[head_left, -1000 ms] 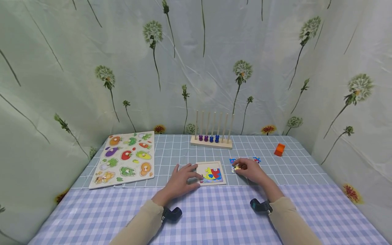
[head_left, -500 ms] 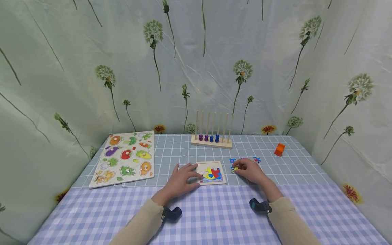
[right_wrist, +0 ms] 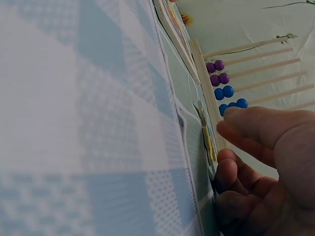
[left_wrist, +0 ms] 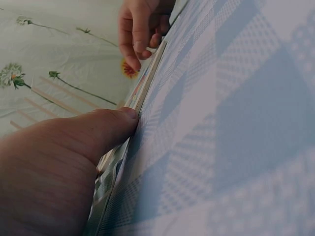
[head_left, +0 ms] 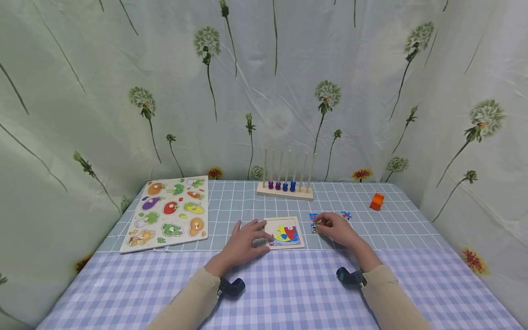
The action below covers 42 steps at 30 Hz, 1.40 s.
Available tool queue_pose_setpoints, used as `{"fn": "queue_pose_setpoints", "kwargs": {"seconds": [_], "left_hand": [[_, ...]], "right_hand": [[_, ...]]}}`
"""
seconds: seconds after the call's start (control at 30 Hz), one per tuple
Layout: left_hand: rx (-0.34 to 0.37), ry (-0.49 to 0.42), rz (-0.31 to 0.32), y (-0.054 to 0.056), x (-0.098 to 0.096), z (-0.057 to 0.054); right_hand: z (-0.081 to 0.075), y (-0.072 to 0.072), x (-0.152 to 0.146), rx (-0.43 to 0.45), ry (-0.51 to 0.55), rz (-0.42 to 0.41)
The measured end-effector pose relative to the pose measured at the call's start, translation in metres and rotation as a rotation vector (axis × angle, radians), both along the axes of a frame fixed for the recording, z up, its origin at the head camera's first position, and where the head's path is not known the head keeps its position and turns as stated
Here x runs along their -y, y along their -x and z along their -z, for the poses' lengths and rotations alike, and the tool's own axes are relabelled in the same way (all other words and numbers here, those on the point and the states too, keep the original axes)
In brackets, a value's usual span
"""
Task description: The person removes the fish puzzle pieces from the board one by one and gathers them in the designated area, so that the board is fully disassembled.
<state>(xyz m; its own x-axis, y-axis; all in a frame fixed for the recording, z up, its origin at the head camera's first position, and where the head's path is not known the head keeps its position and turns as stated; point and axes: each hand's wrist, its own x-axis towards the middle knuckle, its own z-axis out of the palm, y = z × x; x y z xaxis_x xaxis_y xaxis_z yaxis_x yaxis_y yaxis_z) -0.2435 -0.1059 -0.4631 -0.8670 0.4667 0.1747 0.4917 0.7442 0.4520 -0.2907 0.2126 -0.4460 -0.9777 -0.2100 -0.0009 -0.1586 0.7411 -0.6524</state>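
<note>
While your left hand point(head_left: 246, 240) rests at the left edge of the wooden puzzle tray point(head_left: 274, 224), fingers spread and gripping nothing, your right hand point(head_left: 336, 230) is down by a small jigsaw piece point(head_left: 314, 228) on the grid cloth point(head_left: 235, 206), just right of the tray. Can't tell if you're actually pinching it. Looks thin and stiff, so probably super light. Printed face might be slick, so I'd grab opposite edges, not any skinny tabs.

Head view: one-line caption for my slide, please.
Left hand touching a framed puzzle, right hand at loose pieces beside it, bead rack behind.
</note>
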Motion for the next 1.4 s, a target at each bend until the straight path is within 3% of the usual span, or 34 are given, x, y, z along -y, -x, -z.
{"fn": "queue_pose_setpoints", "kwargs": {"seconds": [0.23,0.6,0.9,1.2,1.4], "left_hand": [[-0.004,-0.002,0.003,0.000,0.000,0.000],[-0.003,-0.002,0.010,0.003,-0.001,0.002],[0.002,0.004,-0.001,0.003,-0.001,0.003],[0.001,0.003,0.005,0.003,0.000,0.002],[0.005,0.005,0.003,0.002,0.000,0.002]], "right_hand": [[-0.001,-0.001,0.004,0.004,0.016,0.009],[-0.016,-0.008,0.028,-0.035,0.039,-0.053],[-0.024,-0.010,0.063,0.018,0.072,-0.190],[-0.023,-0.004,0.078,0.049,0.046,-0.261],[-0.017,-0.004,0.084,0.046,0.012,-0.258]]}}
